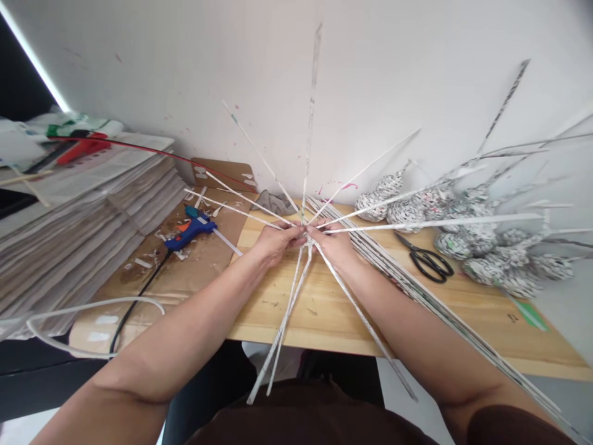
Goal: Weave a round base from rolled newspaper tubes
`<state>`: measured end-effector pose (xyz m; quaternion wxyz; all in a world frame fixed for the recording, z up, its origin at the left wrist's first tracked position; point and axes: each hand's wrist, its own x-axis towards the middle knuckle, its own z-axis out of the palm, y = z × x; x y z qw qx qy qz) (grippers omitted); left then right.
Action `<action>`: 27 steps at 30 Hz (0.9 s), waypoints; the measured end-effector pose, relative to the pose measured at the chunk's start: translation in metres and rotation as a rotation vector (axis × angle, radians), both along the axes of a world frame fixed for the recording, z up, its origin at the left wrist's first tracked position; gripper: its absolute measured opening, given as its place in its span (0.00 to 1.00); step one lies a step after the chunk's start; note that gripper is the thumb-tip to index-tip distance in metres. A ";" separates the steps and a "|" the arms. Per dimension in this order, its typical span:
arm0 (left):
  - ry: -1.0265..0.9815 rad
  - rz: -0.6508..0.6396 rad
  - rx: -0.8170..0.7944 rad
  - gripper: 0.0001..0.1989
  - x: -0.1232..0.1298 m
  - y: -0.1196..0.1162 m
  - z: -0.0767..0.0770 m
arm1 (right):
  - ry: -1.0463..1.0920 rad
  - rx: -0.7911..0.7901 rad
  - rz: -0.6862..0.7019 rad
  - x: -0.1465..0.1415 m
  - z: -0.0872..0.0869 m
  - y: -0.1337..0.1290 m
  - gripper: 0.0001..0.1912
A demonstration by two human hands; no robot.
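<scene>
Several thin rolled newspaper sticks point(311, 117) cross at one middle point and fan outward like spokes. My left hand point(279, 242) pinches the crossing from the left, fingers closed on it. From the other side my right hand point(331, 240) is closed on the same spot, its thumb near the left one. The bundle is held above the wooden table, with some sticks pointing up toward the wall and others hanging toward my lap. How the sticks join at the centre is partly hidden by my fingers.
Loose paper sticks point(417, 287) lie under my right forearm, with black scissors point(428, 262) beyond. Woven paper shapes point(472, 228) crowd the right. A blue glue gun point(192, 232) rests on stained cardboard point(152, 253), beside a tall newspaper stack point(102, 210).
</scene>
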<state>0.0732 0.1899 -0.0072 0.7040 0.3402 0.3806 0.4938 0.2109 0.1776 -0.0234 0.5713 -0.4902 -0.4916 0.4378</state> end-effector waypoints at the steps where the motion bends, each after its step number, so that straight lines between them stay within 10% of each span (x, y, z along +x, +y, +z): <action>1: 0.002 0.000 0.005 0.13 0.000 0.001 -0.001 | 0.029 -0.020 0.015 0.000 -0.001 0.001 0.14; 7: 0.006 -0.013 -0.004 0.12 -0.001 0.001 -0.001 | 0.159 -0.085 0.123 0.002 0.000 0.004 0.18; 27: -0.016 0.103 0.136 0.18 0.010 -0.010 -0.005 | -0.262 0.038 -0.168 -0.003 0.012 -0.008 0.15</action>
